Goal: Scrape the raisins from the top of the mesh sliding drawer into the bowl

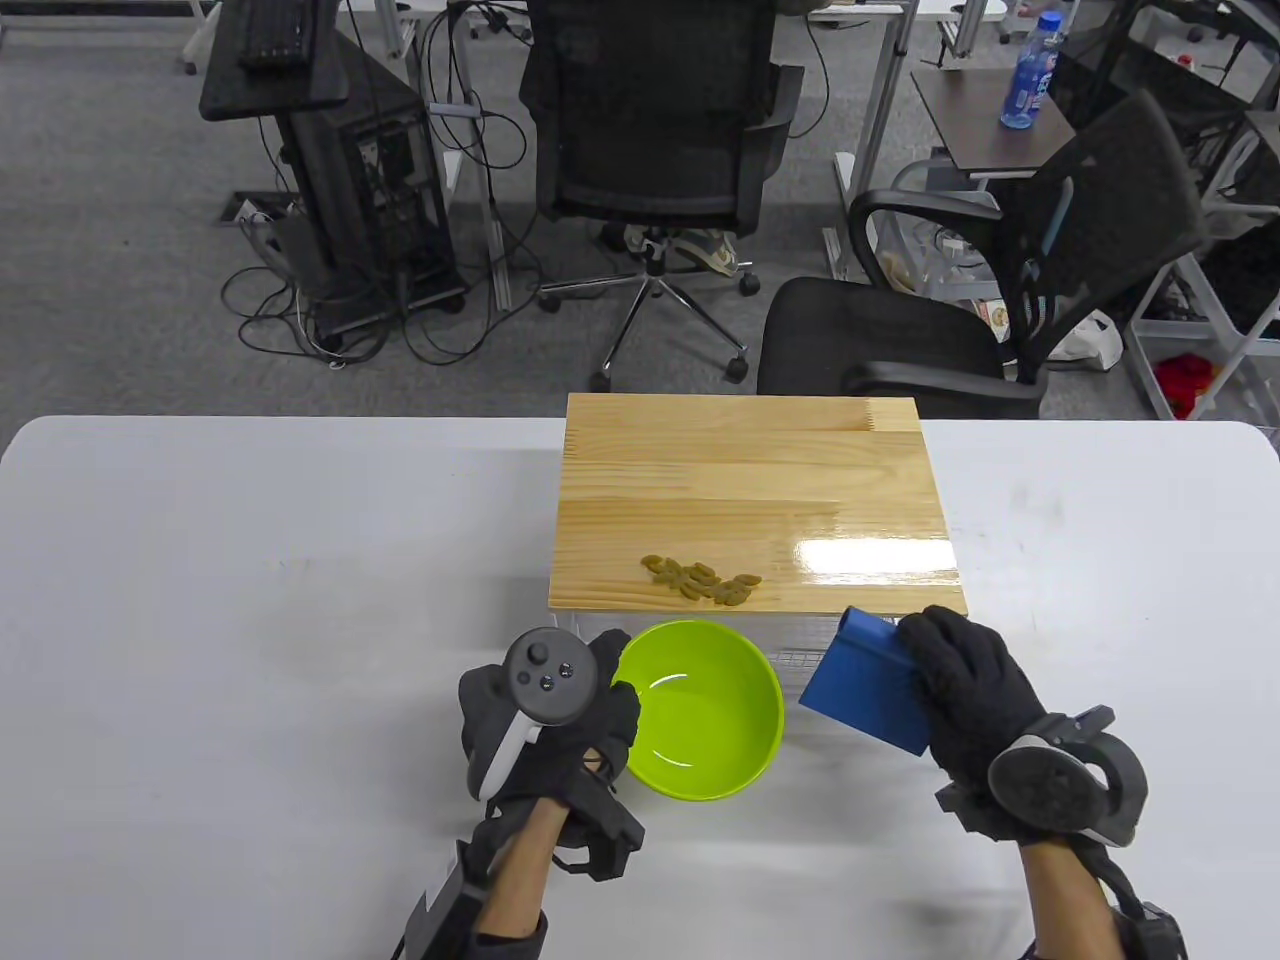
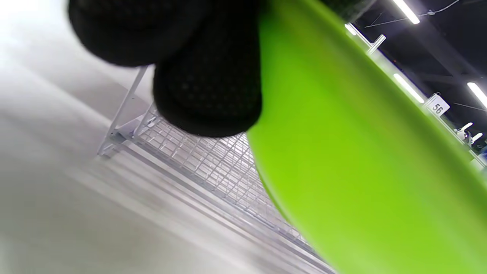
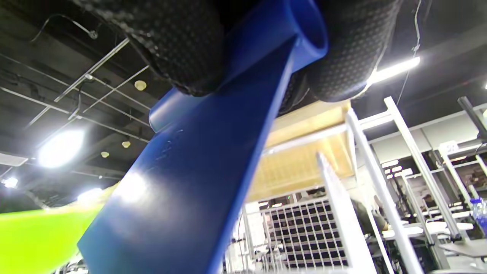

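A small heap of raisins (image 1: 702,581) lies near the front edge of the wooden top (image 1: 750,480) of the white mesh drawer unit (image 2: 205,160). A lime green bowl (image 1: 702,706) sits just in front of that edge, below the raisins. My left hand (image 1: 560,715) grips the bowl's left rim, its fingers (image 2: 207,80) curled against the bowl's wall (image 2: 361,163). My right hand (image 1: 965,690) holds a blue scraper (image 1: 868,685) to the right of the bowl, fingertips (image 3: 182,45) pinching its thick rolled handle (image 3: 266,42). The blade (image 3: 182,198) points down and left.
The white table (image 1: 250,600) stretches wide to the left of the drawer unit. Beyond its far edge stand two black office chairs (image 1: 660,130) and a computer stand (image 1: 320,150). The mesh drawer front (image 3: 304,236) is close to my right hand.
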Demonstrator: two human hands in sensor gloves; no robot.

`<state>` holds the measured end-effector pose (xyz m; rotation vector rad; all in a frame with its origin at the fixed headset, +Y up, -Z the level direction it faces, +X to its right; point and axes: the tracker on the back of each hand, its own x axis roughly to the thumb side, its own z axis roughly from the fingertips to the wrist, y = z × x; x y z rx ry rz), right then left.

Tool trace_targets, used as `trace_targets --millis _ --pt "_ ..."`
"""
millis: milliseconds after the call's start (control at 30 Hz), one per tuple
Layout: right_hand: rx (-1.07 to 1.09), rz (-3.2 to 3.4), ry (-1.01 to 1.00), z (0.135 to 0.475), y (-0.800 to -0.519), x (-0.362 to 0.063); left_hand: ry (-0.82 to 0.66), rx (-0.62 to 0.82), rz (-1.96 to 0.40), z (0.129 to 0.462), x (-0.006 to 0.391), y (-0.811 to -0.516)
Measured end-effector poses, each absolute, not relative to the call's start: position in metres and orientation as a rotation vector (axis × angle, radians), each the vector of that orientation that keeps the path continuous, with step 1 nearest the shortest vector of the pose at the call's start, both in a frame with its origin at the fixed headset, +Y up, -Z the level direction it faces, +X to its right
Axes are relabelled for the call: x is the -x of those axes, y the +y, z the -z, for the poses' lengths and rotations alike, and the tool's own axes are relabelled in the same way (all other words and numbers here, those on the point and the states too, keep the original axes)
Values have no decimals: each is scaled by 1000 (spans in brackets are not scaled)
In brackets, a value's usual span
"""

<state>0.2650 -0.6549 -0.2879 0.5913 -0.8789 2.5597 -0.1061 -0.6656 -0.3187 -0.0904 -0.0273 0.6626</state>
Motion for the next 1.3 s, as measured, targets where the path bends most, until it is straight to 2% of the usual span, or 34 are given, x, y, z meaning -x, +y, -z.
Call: trace_targets --millis 200,333,500,633,867,1300 --pt "-537 -2409 -1017 294 -618 -253 5 105 -721 325 105 -678" --pt "-466 -2653 -991 321 -590 -215 18 80 -699 330 102 -682" --pt "-276 -2845 -907 363 -574 -182 18 88 -765 328 103 -686" --pt "-167 -2980 -707 387 -571 -164 29 74 -783 327 102 -686" --pt "-312 -2925 -686 386 -574 -143 58 54 -819 330 106 -685" --pt "-452 -2871 -700 367 -577 -141 83 53 -836 329 108 -683"
